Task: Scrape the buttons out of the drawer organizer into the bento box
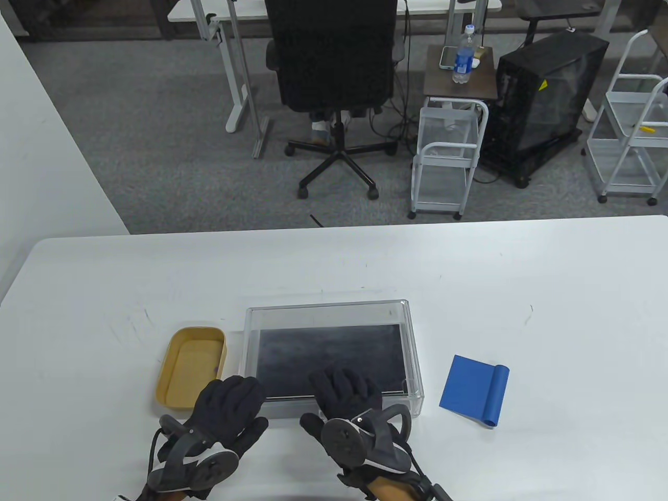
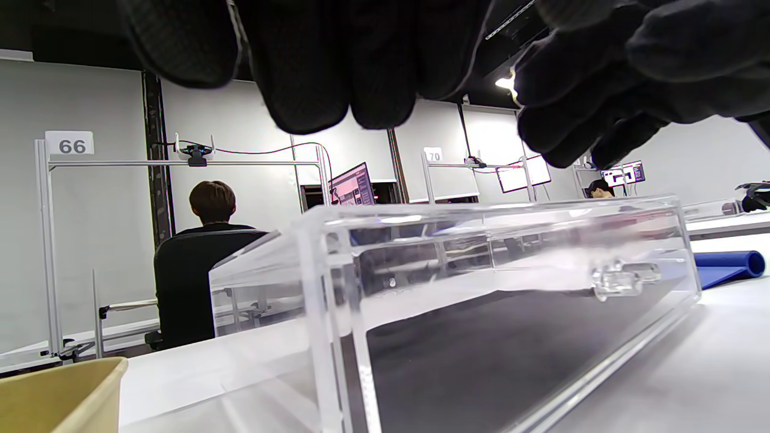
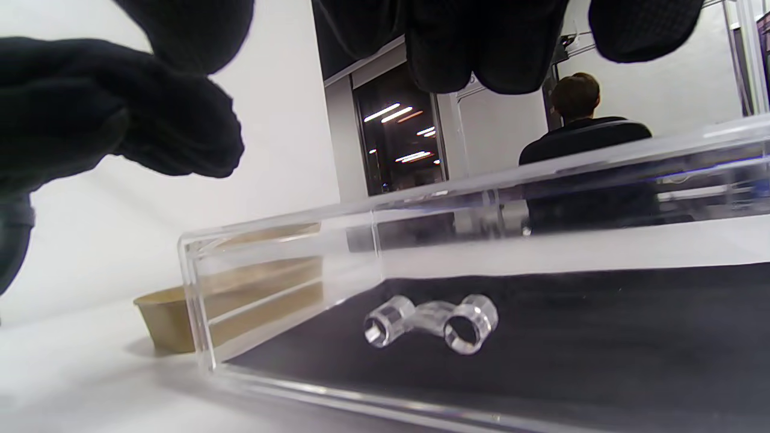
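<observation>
The clear acrylic drawer organizer (image 1: 412, 334) sits mid-table with a black liner; no buttons show on the liner. The tan bento box (image 1: 192, 373) stands just left of it, with a small dark speck by its right wall. The blue scraper (image 1: 475, 389) lies to the organizer's right, untouched. My left hand (image 1: 232, 396) hovers at the organizer's front left corner, between it and the bento box. My right hand (image 1: 344, 386) hovers over the front wall. In the wrist views my fingers (image 2: 313, 60) (image 3: 475, 42) hang just above the wall and hold nothing. The clear front handle (image 3: 430, 322) is free.
The white table (image 1: 548, 313) stretches wide around the objects. Beyond its far edge stand an office chair (image 1: 334, 78), a wire cart (image 1: 449, 156) and a computer case (image 1: 543, 99). A person sits in the background of the wrist views (image 2: 204, 264).
</observation>
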`<state>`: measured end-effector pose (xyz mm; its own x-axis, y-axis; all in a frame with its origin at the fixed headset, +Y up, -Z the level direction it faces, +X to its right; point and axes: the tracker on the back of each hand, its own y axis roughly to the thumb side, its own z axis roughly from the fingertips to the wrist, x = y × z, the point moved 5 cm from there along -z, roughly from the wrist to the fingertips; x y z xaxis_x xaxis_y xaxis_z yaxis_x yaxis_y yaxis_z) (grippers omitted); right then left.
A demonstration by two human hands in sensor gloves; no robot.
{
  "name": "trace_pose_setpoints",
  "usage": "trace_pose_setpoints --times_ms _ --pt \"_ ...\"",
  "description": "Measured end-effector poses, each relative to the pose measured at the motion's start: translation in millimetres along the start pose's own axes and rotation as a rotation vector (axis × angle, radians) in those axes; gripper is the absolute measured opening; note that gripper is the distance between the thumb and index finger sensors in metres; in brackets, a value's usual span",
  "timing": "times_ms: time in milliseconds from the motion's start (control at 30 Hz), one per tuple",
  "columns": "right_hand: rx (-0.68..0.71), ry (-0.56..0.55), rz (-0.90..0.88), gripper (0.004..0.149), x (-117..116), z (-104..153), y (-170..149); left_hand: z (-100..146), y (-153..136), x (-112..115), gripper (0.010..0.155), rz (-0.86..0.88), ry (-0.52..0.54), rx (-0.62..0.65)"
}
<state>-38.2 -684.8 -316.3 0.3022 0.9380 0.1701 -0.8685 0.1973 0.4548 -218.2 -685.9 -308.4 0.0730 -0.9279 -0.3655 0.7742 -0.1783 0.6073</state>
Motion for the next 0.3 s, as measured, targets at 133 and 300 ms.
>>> trace_pose_setpoints --times_ms 133,300 --pt "0.003 -0.019 0.007 0.072 3.8 0.3 0.0 0.4 -1.2 -0.8 0.061 -0.003 0.003 -0.007" --pt "0.008 -0.011 0.014 0.072 3.3 0.2 1.5 0.8 -1.8 -0.7 0.061 -0.006 0.003 -0.009"
